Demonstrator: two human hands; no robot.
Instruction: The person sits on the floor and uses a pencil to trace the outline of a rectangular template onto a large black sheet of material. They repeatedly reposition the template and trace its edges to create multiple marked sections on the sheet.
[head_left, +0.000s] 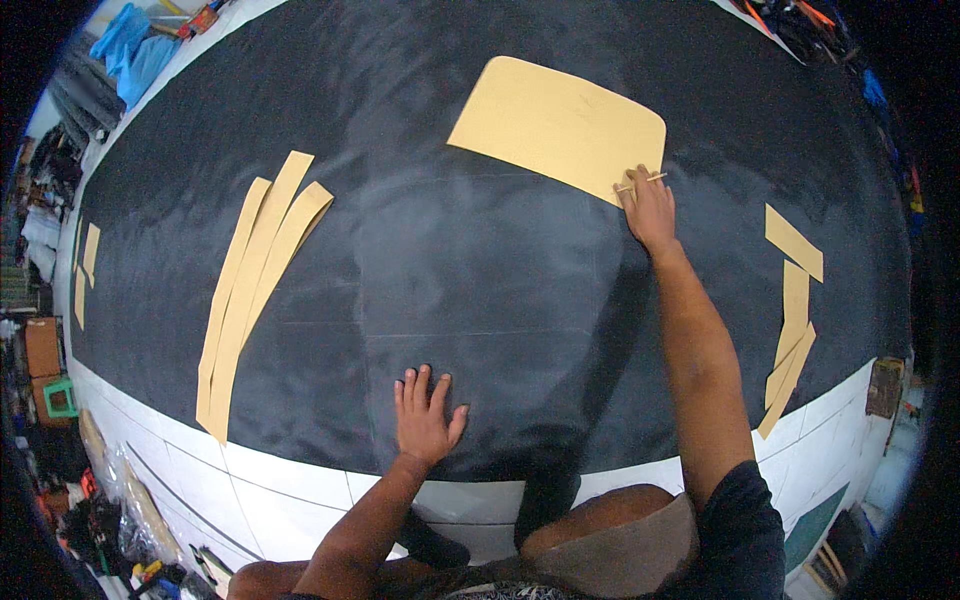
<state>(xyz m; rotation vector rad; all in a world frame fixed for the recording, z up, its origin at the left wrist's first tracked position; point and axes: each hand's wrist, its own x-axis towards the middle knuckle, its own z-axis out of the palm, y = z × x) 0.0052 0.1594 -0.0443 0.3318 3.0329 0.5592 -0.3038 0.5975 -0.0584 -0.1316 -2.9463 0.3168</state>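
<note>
A large sheet of black material lies spread over the floor, with faint pale lines drawn across its middle. On its far part rests a broad yellow-tan pattern piece with rounded far corners. My right hand is at that piece's near right corner, fingers closed around a thin pale pen-like stick while touching the piece. Nearer to me, my left hand presses flat on the black sheet with its fingers spread and nothing in it.
Several long tan strips overlap on the left of the sheet. More short strips lie at the right, and small ones at the far left edge. White tiles border the sheet. A green stool and clutter stand at left.
</note>
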